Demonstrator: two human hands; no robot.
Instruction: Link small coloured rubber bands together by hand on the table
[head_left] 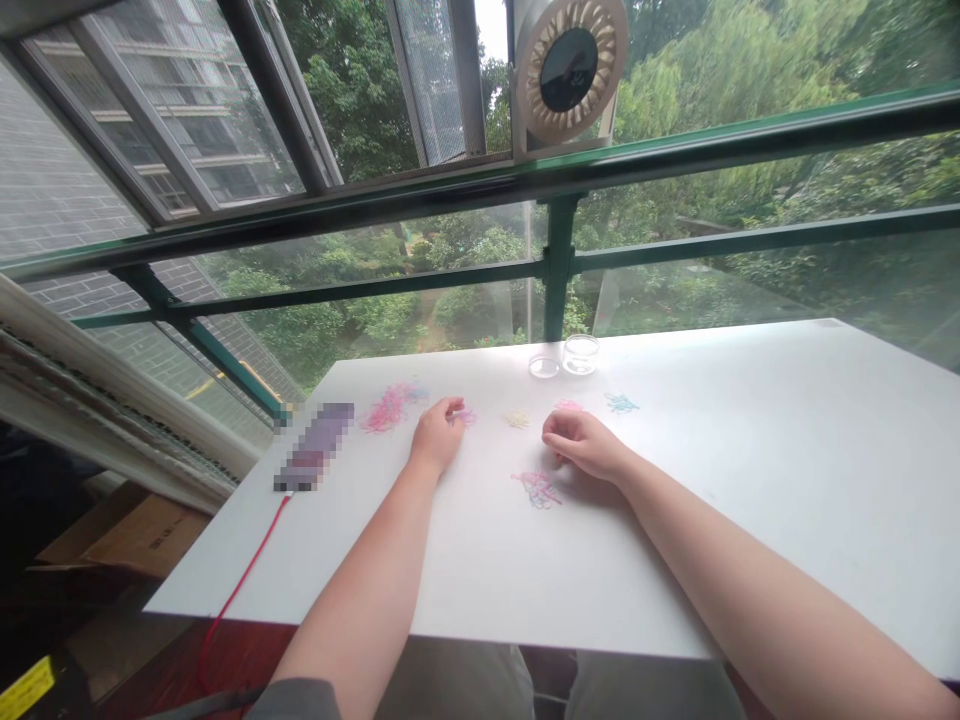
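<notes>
My left hand (438, 438) rests on the table with its fingers curled in, beside a small purple pile (468, 417) of what look like thin rubber bands. Anything between its fingers is hidden. Thumb and forefinger of my right hand (586, 444) come together just above the table; I cannot make out what they hold. In front of this hand lies a mixed pink and blue pile (538, 489). Behind it a pink pile (569, 406) shows in part. A pale yellow pile (517, 420) lies between the hands, and a teal pile (622, 402) sits farther right.
A larger pink-red pile (388, 407) spreads left of my left hand. A blurred-out phone-like object (315, 447) with a red cable (255, 560) lies near the left edge. Two clear round containers (580, 355) stand at the white table's (787, 480) back edge, below a railing and fan (570, 70).
</notes>
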